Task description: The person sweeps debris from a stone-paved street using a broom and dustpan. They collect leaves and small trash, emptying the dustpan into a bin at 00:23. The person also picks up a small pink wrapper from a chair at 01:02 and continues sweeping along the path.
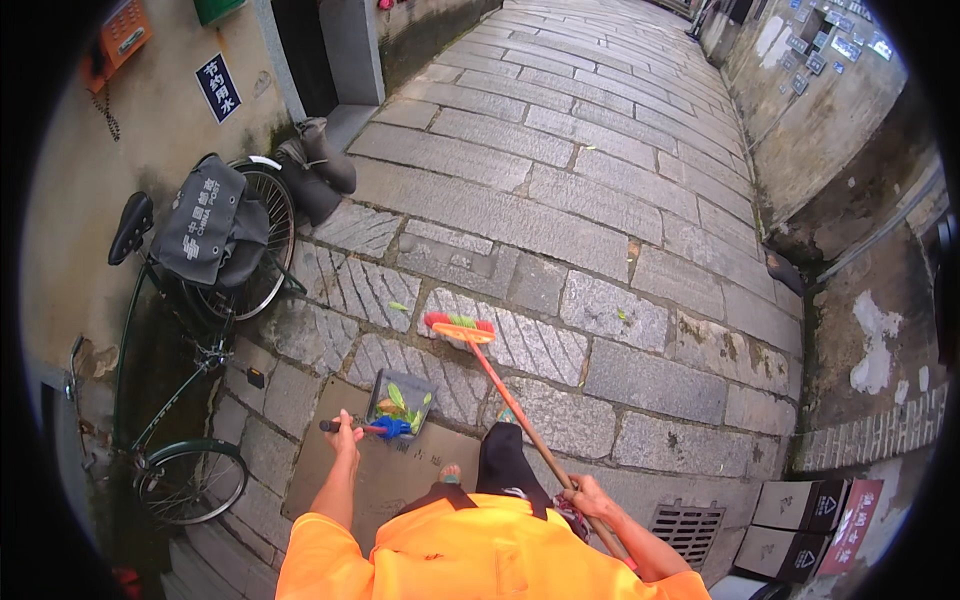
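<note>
My left hand [343, 434] is closed round the handle of a dustpan [420, 385], a dark grey pan with a blue joint. Green and brownish leaves [397, 402] lie in the pan, which is low over a flat plate in the paving. In my right hand [590, 497] is the long wooden and orange stick of a broom [505, 387]. Its orange head with red and green bristles [460, 325] rests on the stones, ahead and to the right of the pan. A loose green leaf [398, 306] lies on the paving left of the bristles.
A green bicycle [160, 410] with a grey saddlebag [215, 225] leans by the left wall. Dark boots or sacks [318, 170] sit beside the doorway. Another leaf [623, 316] lies farther right. At the lower right are a drain grate [687, 530] and grey bins [785, 530].
</note>
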Demonstrator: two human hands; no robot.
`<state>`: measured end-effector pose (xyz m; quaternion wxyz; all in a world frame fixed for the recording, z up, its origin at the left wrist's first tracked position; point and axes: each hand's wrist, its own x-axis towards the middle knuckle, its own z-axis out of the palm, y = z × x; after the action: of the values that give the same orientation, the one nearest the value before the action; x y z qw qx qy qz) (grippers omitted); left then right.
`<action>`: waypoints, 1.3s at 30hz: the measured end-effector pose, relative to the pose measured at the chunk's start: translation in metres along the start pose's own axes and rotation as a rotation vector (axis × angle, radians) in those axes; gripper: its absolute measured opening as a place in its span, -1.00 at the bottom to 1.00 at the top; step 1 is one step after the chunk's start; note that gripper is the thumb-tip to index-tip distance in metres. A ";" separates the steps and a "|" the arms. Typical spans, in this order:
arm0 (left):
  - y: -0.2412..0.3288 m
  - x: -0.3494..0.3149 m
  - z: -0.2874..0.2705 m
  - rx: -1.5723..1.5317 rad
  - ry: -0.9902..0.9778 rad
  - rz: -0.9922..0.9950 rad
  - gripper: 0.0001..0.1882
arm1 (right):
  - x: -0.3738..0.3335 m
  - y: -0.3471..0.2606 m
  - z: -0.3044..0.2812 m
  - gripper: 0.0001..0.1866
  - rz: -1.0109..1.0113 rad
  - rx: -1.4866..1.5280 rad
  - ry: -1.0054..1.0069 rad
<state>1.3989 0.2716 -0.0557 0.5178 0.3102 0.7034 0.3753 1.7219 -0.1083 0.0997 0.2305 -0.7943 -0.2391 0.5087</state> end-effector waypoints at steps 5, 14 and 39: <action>0.035 0.016 0.051 -0.046 0.116 0.007 -0.68 | 0.089 -0.058 -0.067 -0.72 -0.069 -0.172 -0.034; 0.076 0.070 0.129 -0.113 0.120 0.030 -0.68 | 0.211 -0.133 -0.124 -0.77 -0.246 -0.461 0.008; 0.102 0.233 0.196 0.090 -0.002 -0.089 -0.67 | 0.155 -0.258 -0.092 -0.55 0.247 0.026 -0.117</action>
<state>1.5292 0.5582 -0.1199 0.5201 0.3019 0.7321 0.3199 1.8263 0.1774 0.1834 0.1620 -0.7835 -0.1461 0.5818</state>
